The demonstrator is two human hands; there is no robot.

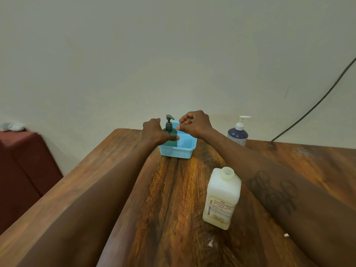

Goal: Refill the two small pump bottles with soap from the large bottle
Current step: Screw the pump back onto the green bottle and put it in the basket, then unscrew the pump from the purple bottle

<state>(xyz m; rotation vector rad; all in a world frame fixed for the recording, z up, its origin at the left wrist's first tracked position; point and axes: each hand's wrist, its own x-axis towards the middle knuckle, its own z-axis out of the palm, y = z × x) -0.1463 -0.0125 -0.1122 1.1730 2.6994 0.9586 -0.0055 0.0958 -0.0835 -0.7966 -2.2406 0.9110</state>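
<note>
Two hands meet at the small teal plastic pump bottle (172, 132), which stands upright in the pale-blue perforated plastic basket (183, 150). The left hand (154, 132) grasps its body. The right hand (194, 123), just right of the pump head, is clenched with nothing visible in it. The large uncapped white plastic bottle (221, 197) stands well apart.

A plain, home-like room: wood-grain table (169, 189) against a bare cream wall (173, 54), maroon upholstered seat (23, 160) alongside.

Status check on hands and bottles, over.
Left hand grips teal pump bottle in blue basket. Right hand curled beside its pump, empty. Large bottle uncapped, upright. Navy pump bottle right of basket. Nothing blocking.
</note>
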